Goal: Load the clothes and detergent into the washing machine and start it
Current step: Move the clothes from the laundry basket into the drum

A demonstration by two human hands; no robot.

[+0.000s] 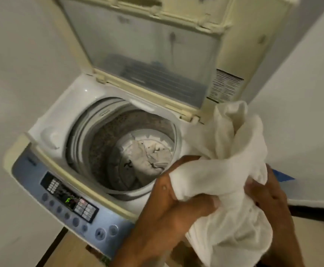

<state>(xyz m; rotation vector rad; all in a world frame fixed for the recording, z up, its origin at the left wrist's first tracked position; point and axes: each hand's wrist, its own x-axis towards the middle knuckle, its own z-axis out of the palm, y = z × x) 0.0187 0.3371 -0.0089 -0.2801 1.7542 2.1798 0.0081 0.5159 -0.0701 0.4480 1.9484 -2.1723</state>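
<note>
A top-loading washing machine [74, 105] stands with its lid [145, 54] raised. Down in the drum [103, 143] lies a white garment with dark marks [149, 155]. At the lower right both hands hold a bunched white cloth [232, 151] just right of the drum opening. My left hand [168, 209] grips its lower left edge, with the thumb over the fabric. My right hand [269, 191] holds the right side and is partly hidden by the cloth. No detergent shows.
The blue control panel [68, 205] with a lit green display and several round buttons faces me at the lower left. White walls close in on the left and right. Brown floor tiles show below the machine.
</note>
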